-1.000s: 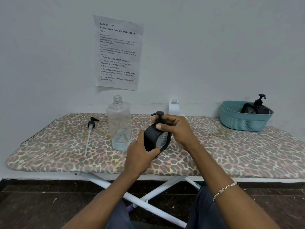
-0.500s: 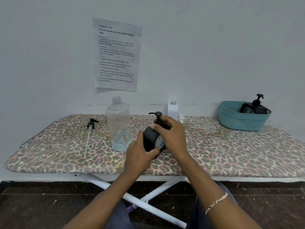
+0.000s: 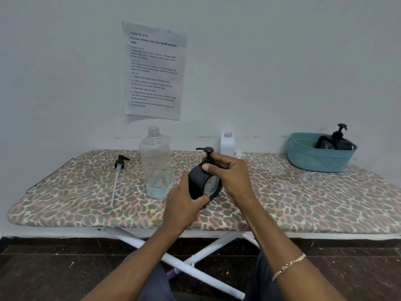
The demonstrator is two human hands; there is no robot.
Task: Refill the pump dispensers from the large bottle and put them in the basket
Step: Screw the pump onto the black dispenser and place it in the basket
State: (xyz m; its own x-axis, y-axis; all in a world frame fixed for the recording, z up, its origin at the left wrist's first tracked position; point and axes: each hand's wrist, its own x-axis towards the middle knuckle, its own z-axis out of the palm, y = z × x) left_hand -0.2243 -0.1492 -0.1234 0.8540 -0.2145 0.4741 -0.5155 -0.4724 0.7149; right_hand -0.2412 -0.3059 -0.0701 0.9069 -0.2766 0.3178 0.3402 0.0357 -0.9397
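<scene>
A leopard-print ironing board (image 3: 303,203) stands on crossed white legs (image 3: 213,248) over a dark floor (image 3: 43,268). A thin metal rack (image 3: 50,175), perhaps an iron rest, juts from its left end. Above its far edge a printed sheet (image 3: 154,70) hangs on the pale wall (image 3: 282,61).
</scene>
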